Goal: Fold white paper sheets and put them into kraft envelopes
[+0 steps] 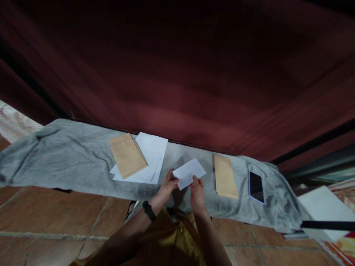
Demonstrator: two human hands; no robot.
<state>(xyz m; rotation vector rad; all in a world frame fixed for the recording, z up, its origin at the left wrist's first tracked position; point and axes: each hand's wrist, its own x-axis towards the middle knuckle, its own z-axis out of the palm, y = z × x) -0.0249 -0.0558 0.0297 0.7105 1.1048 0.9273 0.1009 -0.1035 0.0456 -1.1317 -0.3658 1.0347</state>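
A folded white sheet of paper (190, 172) is held above the grey cloth in both my hands. My left hand (168, 184), with a black band on its wrist, grips the paper's left end between thumb and fingers. At the near right edge, my right hand (197, 190) pinches the same paper, thumb on top. To the left, brown envelopes (128, 155) lie over several white sheets (152, 155). Another stack of brown envelopes (225, 177) lies to the right of my right hand.
Grey cloth (80, 159) covers the long narrow surface, with folds at its left. A phone (256, 187) lies face up toward the right end. Behind rises a dark red panel (172, 92). A white board-like object (328, 210) stands at the far right, above the tiled floor (63, 218).
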